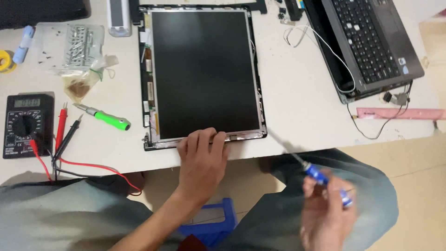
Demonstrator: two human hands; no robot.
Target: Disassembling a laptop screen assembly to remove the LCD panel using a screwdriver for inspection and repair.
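A bare laptop screen panel (204,69) lies flat on the white table (302,107) in its black frame. My left hand (202,160) rests on the panel's near edge, fingers curled over the bottom rim. My right hand (325,216) is blurred, off the table over my lap, and holds a blue-handled screwdriver (320,179). The screwdriver's thin shaft points up-left toward the panel's lower right corner. The tip stays clear of the panel.
A laptop base with keyboard (367,42) and loose cables sits at the right. On the left lie a black multimeter (28,123) with red and black probes, a green-handled screwdriver (109,118) and a bag of screws (81,51). A blue stool (213,223) shows below.
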